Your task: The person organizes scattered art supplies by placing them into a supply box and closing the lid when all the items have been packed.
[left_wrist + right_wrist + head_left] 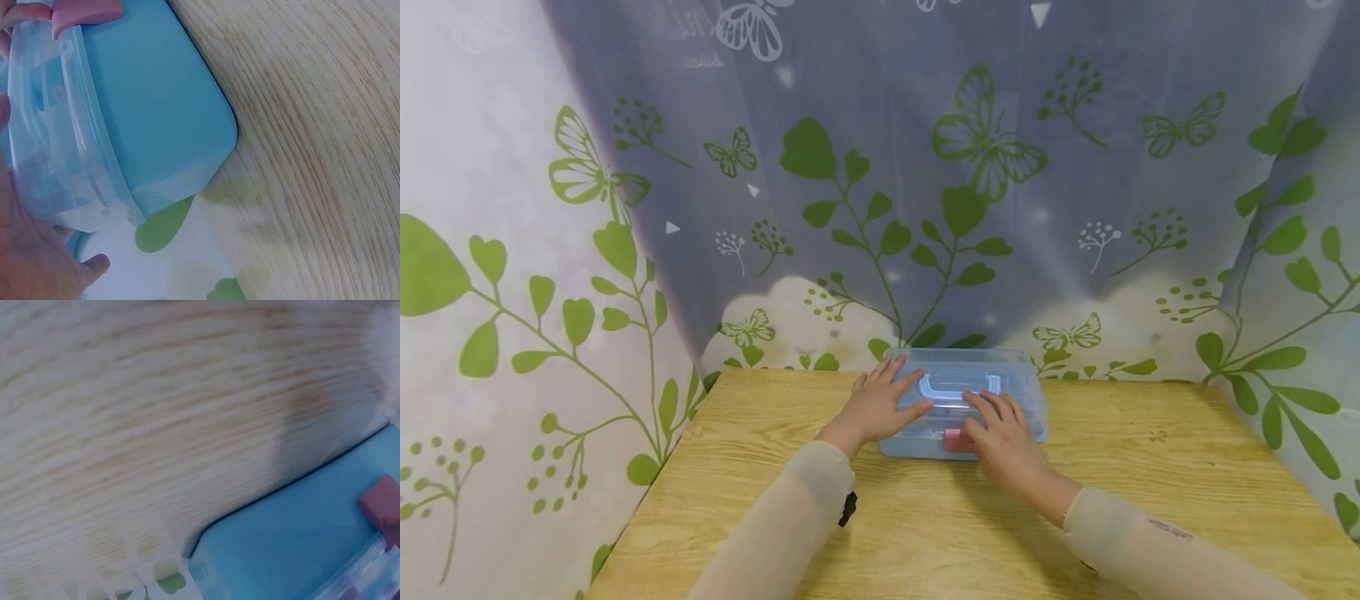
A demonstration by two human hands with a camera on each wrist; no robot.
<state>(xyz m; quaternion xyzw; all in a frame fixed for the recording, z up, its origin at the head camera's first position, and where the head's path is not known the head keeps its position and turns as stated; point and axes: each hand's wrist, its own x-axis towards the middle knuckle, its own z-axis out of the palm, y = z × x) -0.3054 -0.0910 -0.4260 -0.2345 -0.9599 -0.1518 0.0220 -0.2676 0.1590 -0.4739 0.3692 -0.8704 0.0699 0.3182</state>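
Note:
A plastic storage box [962, 408] with a clear lid and light-blue base stands at the back of the table. A folding handle [958, 392] lies flat on the lid, and a pink latch [957, 440] is on the front side. My left hand [876, 406] rests on the lid's left part with its fingers spread. On the right, my right hand [1006, 437] has its fingers stretched over the lid's front, with the thumb right at the latch. Part of the latch is hidden behind that hand. The right wrist view shows the latch jutting from the blue wall [281, 544].
The box stands on a wood-grain table [760, 433]. Behind it hangs a curtain [865, 208] printed with green leaves and butterflies, close to the box's back edge. Similar patterned cloth [535, 292] covers the left side.

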